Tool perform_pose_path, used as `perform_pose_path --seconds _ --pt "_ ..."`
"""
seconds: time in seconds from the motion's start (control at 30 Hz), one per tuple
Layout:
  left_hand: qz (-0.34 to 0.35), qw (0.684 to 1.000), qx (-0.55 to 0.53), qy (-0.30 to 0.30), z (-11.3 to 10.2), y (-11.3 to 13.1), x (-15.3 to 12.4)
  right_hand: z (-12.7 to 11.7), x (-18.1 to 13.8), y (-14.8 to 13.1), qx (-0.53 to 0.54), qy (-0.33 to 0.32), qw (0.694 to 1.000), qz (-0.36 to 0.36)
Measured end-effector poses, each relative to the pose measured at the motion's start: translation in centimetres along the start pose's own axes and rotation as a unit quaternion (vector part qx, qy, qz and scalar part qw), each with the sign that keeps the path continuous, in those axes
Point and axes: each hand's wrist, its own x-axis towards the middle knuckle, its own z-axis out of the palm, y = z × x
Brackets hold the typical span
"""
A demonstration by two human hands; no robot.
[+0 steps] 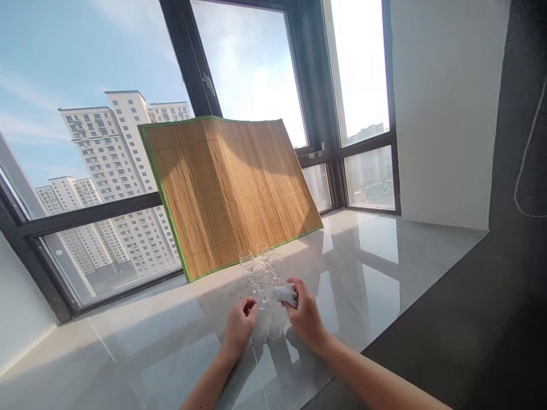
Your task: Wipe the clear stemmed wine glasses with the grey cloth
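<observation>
The stemmed glasses (261, 269) stand upright at lower centre, just above and between both hands; the right hand (305, 316) clenches a white cloth (285, 295) beside the nearest glass, while the left hand (240, 324) is curled shut, seemingly empty, about equally near.

Tan bamboo mat (231, 191) (green-edged); white cloth (285, 294).

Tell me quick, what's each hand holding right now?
Left hand: fingers curled, contents cannot be told.
Right hand: closed on a small white cloth.
</observation>
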Motion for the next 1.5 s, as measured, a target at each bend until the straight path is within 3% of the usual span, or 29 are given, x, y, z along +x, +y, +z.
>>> perform_pose_path --seconds 0.07,0.17,0.33,0.5,0.6,0.7,0.87,1.0,1.13,1.5 --pt "0.026 0.998 0.048 0.006 -0.2 0.5 -0.5 -0.8 0.6 0.7 -0.007 0.017 1.000 0.007" --pt "0.059 0.994 0.084 -0.034 -0.1 1.4 -1.2 -2.2 1.9 2.1 -0.028 0.059 0.997 0.043" --pt "0.097 0.981 0.112 -0.126 0.7 2.8 -1.9 -3.4 3.4 3.8 0.006 0.141 0.973 0.184" --pt "0.114 0.967 0.122 -0.194 0.4 4.0 -2.5 -2.8 3.5 3.9 0.048 0.138 0.969 0.199" --pt "0.140 0.962 0.131 -0.196 0.1 4.7 -2.7 -2.9 3.5 3.8 0.057 0.151 0.961 0.226" --pt "0.174 0.959 0.158 -0.158 0.1 4.9 -2.7 -3.2 3.6 3.6 0.080 0.148 0.952 0.255" --pt "0.114 0.955 0.265 -0.066 0.1 3.6 -2.0 -3.5 3.6 3.1 0.090 0.138 0.950 0.265" --pt "0.053 0.946 0.288 -0.137 -0.1 2.1 -1.2 -3.6 3.4 2.5 0.080 0.129 0.952 0.268" --pt "0.049 0.934 0.271 -0.226 -0.4 1.7 -0.8 -3.6 3.4 2.3 0.080 0.123 0.954 0.260" --pt "0.077 0.927 0.278 -0.238 -0.6 2.5 -0.7 -3.3 3.5 3.6 0.064 0.117 0.958 0.255"
